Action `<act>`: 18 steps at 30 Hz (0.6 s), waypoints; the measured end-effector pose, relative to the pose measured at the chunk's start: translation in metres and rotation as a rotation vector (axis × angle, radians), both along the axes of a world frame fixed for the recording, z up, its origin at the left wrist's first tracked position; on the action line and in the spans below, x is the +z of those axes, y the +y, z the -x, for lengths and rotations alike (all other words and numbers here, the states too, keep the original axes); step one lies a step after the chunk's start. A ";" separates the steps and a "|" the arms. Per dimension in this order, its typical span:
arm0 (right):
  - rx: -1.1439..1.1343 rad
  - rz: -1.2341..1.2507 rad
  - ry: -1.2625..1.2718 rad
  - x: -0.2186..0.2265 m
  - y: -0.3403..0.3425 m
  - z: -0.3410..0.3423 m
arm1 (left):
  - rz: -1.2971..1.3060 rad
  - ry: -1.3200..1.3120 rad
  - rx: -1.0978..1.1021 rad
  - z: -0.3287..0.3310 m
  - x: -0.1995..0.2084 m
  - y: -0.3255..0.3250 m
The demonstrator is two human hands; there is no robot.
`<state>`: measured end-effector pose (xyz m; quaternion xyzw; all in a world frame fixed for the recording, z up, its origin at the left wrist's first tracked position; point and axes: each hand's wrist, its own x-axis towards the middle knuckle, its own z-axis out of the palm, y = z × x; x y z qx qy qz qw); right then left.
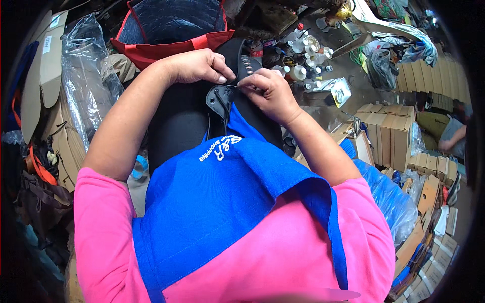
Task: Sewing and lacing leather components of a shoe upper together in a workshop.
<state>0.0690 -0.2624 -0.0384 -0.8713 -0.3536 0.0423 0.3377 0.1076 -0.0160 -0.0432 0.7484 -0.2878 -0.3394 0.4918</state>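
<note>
Over my lap lies a black leather piece (218,101) with eyelets, resembling part of a shoe upper. At its far edge my left hand (202,66) is closed, thumb and forefinger pinching the leather. My right hand (269,90) pinches close beside it, fingers curled; what lies between those fingertips is hidden. A thin pale line, perhaps thread, shows between the two hands. Just beyond them, a black strip (246,64) carries a row of light stitches or lacing. A blue apron (207,197) covers my front and reaches up to the leather.
Beyond my knees stands an open red bag (177,45) with a silvery lining. Several white bottles (299,72) and a rectangular can (334,91) crowd the floor at far right. Stacked cardboard (386,134) lines the right; clear plastic (86,70) hangs at left. Another person's arm (448,144) shows at the right edge.
</note>
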 end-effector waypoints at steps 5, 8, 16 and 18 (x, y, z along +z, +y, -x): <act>0.014 0.109 -0.116 0.006 0.000 0.007 | -0.050 -0.020 -0.081 -0.003 0.004 -0.002; 0.055 0.160 -0.142 0.013 0.002 0.006 | -0.072 -0.023 -0.090 -0.003 0.003 -0.002; 0.171 0.490 -0.184 0.045 0.020 0.002 | -0.167 -0.106 -0.132 -0.004 0.010 -0.005; 0.198 0.572 -0.219 0.053 0.028 0.001 | -0.195 -0.144 -0.132 -0.002 0.013 -0.008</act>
